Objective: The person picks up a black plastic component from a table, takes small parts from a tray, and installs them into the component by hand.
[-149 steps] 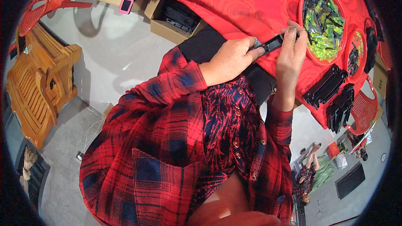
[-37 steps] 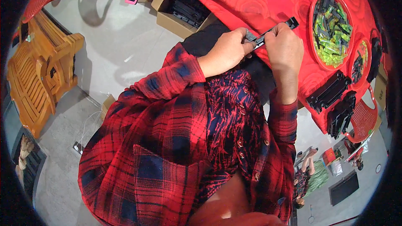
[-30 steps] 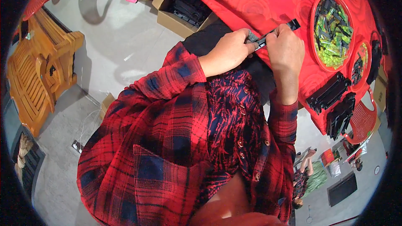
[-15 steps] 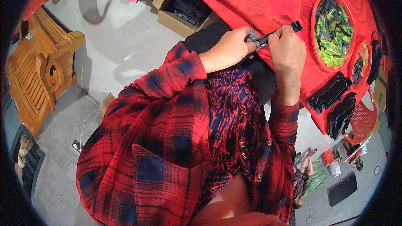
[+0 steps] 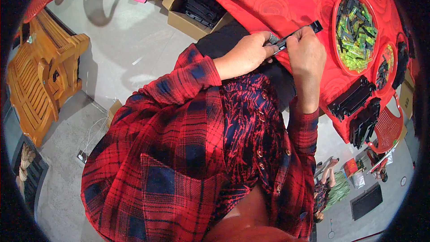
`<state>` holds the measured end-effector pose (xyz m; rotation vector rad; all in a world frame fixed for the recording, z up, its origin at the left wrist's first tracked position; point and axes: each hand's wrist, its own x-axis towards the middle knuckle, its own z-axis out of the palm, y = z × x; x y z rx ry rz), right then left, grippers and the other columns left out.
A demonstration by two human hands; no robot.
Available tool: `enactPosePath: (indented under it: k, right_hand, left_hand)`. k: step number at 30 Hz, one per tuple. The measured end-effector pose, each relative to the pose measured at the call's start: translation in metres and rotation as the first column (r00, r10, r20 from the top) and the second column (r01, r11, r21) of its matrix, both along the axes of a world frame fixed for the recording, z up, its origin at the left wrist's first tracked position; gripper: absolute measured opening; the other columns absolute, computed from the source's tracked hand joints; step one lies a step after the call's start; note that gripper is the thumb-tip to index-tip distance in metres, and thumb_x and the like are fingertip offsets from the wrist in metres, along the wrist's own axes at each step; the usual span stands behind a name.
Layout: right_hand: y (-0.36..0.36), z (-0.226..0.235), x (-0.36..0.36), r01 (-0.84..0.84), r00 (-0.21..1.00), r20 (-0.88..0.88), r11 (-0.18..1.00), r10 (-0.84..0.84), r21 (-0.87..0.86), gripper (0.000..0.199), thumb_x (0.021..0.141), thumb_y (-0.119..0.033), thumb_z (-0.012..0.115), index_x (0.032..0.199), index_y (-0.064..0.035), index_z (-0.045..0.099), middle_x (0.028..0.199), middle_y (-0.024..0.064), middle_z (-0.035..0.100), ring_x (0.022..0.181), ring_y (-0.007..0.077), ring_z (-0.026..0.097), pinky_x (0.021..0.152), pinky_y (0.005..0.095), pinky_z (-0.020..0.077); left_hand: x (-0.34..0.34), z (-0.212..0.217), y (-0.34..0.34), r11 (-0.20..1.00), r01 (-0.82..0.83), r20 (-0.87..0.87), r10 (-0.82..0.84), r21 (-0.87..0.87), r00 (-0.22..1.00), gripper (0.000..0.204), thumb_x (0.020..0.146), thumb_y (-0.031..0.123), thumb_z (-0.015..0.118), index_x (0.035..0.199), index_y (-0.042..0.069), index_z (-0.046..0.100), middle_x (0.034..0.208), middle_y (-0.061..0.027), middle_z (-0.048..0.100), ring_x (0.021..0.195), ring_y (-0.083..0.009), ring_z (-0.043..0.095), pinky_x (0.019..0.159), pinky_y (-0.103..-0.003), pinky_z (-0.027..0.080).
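Note:
A long narrow black plastic part (image 5: 316,26) is held slantwise between my hands, over the near edge of the red-covered table (image 5: 286,6). My left hand (image 5: 251,53) is closed on its lower end. Toward the upper end, my right hand (image 5: 307,51) pinches it with bent fingers; the tip sticks out beyond them. A small grey patch shows by my left fingertips, too unclear to name. Right of my right hand stands a round red basket (image 5: 335,40) of small black and yellow-green plastic pieces (image 5: 357,36).
A smaller red basket (image 5: 379,90) stands beside stacked black plastic parts (image 5: 351,98) at the table's right edge. An open cardboard box (image 5: 190,24) of black parts is on the floor. A wooden chair (image 5: 38,80) stands left; people (image 5: 323,190) appear at lower right.
Both hands keep their hold on the black part and have barely moved. The view has shifted very slightly.

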<state>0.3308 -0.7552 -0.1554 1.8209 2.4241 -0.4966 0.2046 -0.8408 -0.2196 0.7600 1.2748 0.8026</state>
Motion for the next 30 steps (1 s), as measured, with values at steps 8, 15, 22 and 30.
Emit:
enactPosePath:
  k: [8, 15, 22, 30]
  right_hand:
    - [0.0, 0.006, 0.006, 0.009, 0.993, -0.119, 0.996, -0.02, -0.093, 0.02, 0.086, -0.018, 0.059, 0.085, 0.0005, 0.064, 0.077, 0.0256, 0.066, 0.076, 0.0431, 0.067, 0.067, 0.0519, 0.0512]
    - [-0.002, 0.001, 0.006, 0.023, 0.971, -0.232, 0.993, -0.049, -0.113, 0.019, 0.088, -0.018, 0.06, 0.087, 0.001, 0.063, 0.079, 0.0243, 0.067, 0.078, 0.0427, 0.067, 0.067, 0.0503, 0.0515]
    - [-0.003, 0.007, 0.004, 0.078, 0.994, -0.071, 0.996, -0.081, -0.039, 0.02, 0.089, -0.02, 0.058, 0.086, 0.0001, 0.063, 0.078, 0.025, 0.067, 0.078, 0.0444, 0.066, 0.068, 0.0523, 0.0513]
    - [0.009, 0.01, 0.008, 0.012, 0.999, -0.044, 0.998, -0.014, -0.065, 0.026, 0.09, -0.021, 0.055, 0.081, 0.002, 0.064, 0.079, 0.0278, 0.065, 0.078, 0.0451, 0.065, 0.068, 0.0542, 0.05]
  left_hand:
    - [-0.002, 0.011, 0.0, 0.999, 0.029, -0.217, -0.02, 0.035, 0.976, 0.022, 0.094, 0.02, 0.062, 0.103, 0.0, 0.061, 0.077, -0.01, 0.063, 0.073, -0.0139, 0.058, 0.068, -0.033, 0.048]
    - [-0.004, 0.01, -0.001, 1.0, -0.004, -0.237, 0.007, 0.017, 0.971, 0.024, 0.093, 0.02, 0.063, 0.104, -0.001, 0.061, 0.079, -0.0109, 0.064, 0.073, -0.0145, 0.058, 0.068, -0.033, 0.048]
    - [-0.001, 0.016, 0.006, 0.999, 0.034, -0.16, -0.032, 0.008, 0.987, 0.023, 0.094, 0.021, 0.063, 0.1, -0.001, 0.063, 0.075, -0.0087, 0.063, 0.071, -0.0134, 0.057, 0.066, -0.031, 0.047]
    - [-0.006, 0.013, 0.009, 0.999, -0.001, -0.167, 0.007, 0.037, 0.986, 0.025, 0.092, 0.023, 0.064, 0.098, -0.002, 0.065, 0.075, -0.0083, 0.065, 0.069, -0.014, 0.058, 0.067, -0.032, 0.047]
